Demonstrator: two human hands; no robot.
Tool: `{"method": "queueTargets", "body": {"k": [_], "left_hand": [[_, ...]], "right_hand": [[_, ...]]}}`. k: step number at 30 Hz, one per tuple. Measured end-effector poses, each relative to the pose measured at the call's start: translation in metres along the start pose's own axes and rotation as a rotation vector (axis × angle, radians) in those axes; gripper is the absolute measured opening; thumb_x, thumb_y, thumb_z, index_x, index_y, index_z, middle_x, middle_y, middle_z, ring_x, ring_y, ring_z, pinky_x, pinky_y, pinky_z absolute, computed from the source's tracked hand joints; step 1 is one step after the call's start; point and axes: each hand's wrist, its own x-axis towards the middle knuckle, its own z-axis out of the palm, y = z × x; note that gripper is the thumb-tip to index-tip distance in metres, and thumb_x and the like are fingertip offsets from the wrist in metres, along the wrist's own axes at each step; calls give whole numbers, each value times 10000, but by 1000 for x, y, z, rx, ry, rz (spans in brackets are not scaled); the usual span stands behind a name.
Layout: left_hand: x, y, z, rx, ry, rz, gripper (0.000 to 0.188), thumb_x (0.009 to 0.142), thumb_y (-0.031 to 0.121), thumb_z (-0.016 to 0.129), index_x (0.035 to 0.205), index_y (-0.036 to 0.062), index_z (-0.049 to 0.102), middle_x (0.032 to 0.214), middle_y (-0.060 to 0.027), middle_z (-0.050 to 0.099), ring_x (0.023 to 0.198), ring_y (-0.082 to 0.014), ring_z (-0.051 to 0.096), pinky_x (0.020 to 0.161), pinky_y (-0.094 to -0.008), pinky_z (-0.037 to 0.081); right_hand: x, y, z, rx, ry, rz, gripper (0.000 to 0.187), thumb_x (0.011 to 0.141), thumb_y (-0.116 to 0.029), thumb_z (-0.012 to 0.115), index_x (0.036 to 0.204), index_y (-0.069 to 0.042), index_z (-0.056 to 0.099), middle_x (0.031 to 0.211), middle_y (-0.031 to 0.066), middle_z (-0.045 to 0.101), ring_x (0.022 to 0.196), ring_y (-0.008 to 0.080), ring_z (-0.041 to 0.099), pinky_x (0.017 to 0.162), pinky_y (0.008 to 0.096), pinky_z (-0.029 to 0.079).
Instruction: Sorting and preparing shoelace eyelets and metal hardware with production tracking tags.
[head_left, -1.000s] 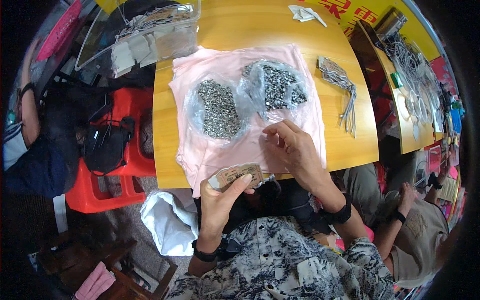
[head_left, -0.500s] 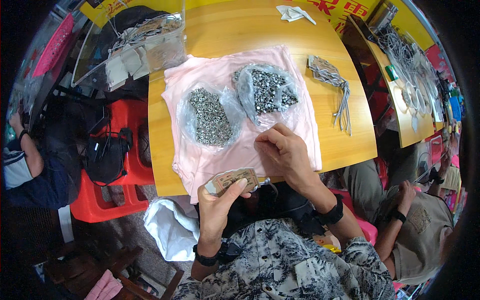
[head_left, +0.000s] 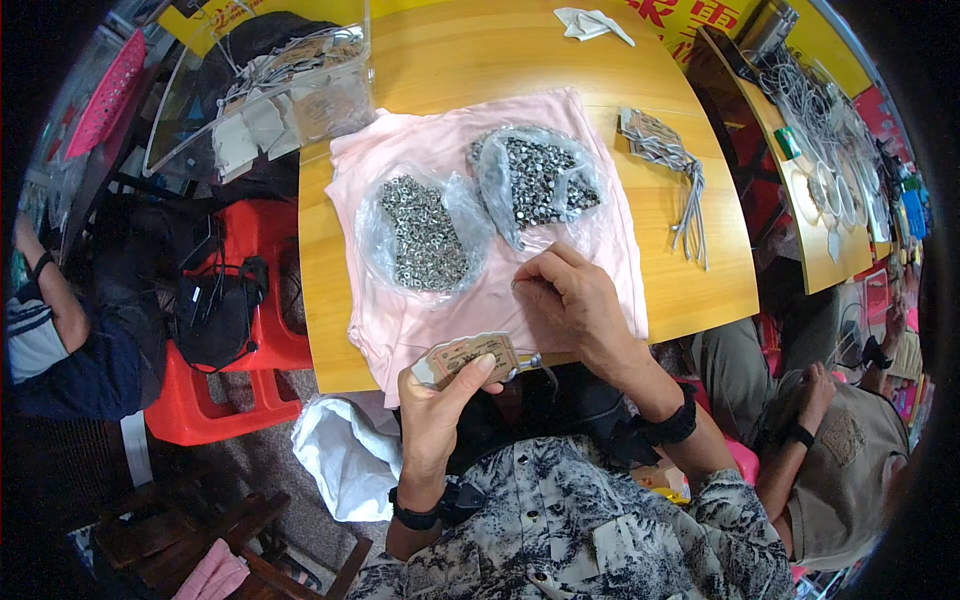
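Near the table's front edge, my left hand (head_left: 432,415) grips a brown cardboard tag (head_left: 455,358), thumb pressed on its face. A small metal piece and a grey cord end (head_left: 538,361) stick out at the tag's right side. To the right and a little farther off, my right hand (head_left: 585,310) is closed in a pinch over the pink cloth (head_left: 490,315); whatever its fingertips hold is hidden. Beyond the hands, two clear plastic bags lie open on the cloth: the left bag (head_left: 372,225) has silvery nut-like metal parts, the right bag (head_left: 488,195) darker, shiny small parts.
A bundle of tagged grey cords (head_left: 690,190) lies on the table's right. Crumpled white paper (head_left: 592,27) is at the far edge. A clear bin (head_left: 340,105) of tags and cords stands far left, above a red stool (head_left: 245,400). A person (head_left: 840,450) sits at right.
Both hands keep nearly the same pose; the left still holds the tag and the right still pinches. The whole view has shifted very slightly.
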Motion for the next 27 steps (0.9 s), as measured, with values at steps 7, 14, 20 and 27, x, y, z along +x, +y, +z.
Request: {"method": "queueTargets", "body": {"k": [7,14,20,27], "left_hand": [[0,1,0,-6,0,-18,161,859,30,646,994,-58,653,879,-109,681,748,-151,651,643,-273,548],[4,1,0,-84,9,-18,190,848,37,653,1012,-59,638,881,-118,681,757,-174,661,628,-284,550],[5,3,-4,-131,55,8,193,841,36,653,1006,-59,627,885,-120,680,762,-181,664,608,-280,545],[4,5,0,-111,38,4,194,839,43,657,1006,-51,631,883,-116,680,767,-169,661,601,-268,540]], "right_hand": [[2,-7,1,-26,-7,-3,63,802,-103,634,828,-64,591,803,106,573,736,327,608,607,395,494],[0,-5,7,-191,2,-20,73,838,-91,617,889,-47,588,785,111,542,720,277,598,621,331,472],[-3,-29,-17,475,-386,327,139,894,-126,595,899,13,607,737,59,592,661,122,562,576,278,452],[-7,-25,-17,731,-477,392,154,907,-123,598,943,25,620,781,10,612,726,63,546,623,232,455]]}}
